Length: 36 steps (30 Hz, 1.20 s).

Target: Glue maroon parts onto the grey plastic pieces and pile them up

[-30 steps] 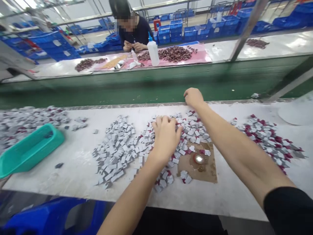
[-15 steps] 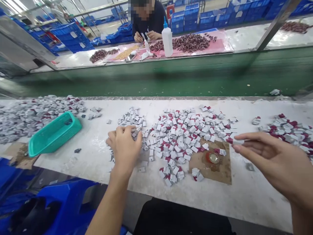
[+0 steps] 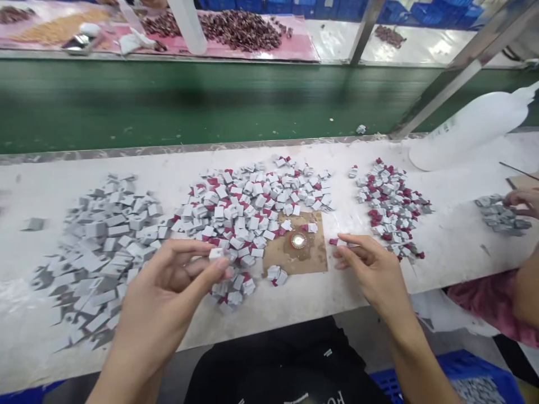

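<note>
Fingers of the left hand (image 3: 164, 292), lower left of centre, pinched a white block (image 3: 217, 253) against the thumb, probably so most of its faces were uncovered. Right of centre, the right hand (image 3: 373, 264) gripped a maroon-tipped piece (image 3: 341, 240) by its white part, fingers nearly together, seemingly leaving the maroon end clear. Between them, cardboard (image 3: 314, 260) lay on the bench (image 3: 311, 294), perhaps to shield it from the wet patch around a shiny disc (image 3: 298, 241). A mixed heap (image 3: 252, 193) crowded the cardboard's upper left, and a clump (image 3: 277, 275) sat at its lower left corner. The left hand hid part of the grey heap (image 3: 120, 221) at left. Another heap (image 3: 391, 207) lay right of centre, below a white bottle (image 3: 471, 126) and slanting post (image 3: 442, 90). At the right edge, another person's hand (image 3: 524, 199) was beside grey pieces (image 3: 501, 217).
</note>
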Motion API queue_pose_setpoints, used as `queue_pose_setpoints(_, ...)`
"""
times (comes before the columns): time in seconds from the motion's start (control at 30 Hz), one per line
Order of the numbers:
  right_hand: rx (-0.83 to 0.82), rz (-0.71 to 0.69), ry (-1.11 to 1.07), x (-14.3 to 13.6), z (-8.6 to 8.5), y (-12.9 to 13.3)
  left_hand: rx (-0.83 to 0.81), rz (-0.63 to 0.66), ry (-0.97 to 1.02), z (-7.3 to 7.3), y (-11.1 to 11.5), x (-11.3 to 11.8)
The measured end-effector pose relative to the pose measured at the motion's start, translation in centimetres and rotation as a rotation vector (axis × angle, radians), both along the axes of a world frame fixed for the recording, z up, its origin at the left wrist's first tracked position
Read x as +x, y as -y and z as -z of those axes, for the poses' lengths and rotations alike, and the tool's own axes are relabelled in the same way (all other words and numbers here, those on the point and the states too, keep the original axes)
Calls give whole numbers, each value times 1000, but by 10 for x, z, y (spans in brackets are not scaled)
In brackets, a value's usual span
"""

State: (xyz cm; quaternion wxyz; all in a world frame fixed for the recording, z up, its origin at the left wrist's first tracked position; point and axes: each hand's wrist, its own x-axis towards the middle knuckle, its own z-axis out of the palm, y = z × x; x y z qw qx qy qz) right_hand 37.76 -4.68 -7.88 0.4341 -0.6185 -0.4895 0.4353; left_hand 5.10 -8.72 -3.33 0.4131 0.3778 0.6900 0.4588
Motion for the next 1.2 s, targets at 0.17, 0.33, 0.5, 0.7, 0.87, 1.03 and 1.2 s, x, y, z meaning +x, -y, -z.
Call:
queue_pose_setpoints(0.17,30,-46,51,8,0,5,-76,101,113,11,6,19)
queue_pose_setpoints(0.33,149,-71,138,-5,-16,8,-78,184,229,8,3,34)
queue_pose_setpoints(0.5,188,-152,9,-35,-24,9,-84,258,282,5,-3,50)
queue_pose_setpoints(0.7,287,-268,224,-47,-24,1,-23,247,171,5,-9,62)
queue_pose_setpoints(0.87,315,-298,289,-47,-30,-2,-8,247,128,4,-15,65)
queue_pose_setpoints(1.03,148,-197,54,-47,-37,-2,-10,269,192,2,-26,71)
queue_pose_setpoints(1.2,7,-175,-365,-43,-32,-6,6,318,333,2,-38,81)
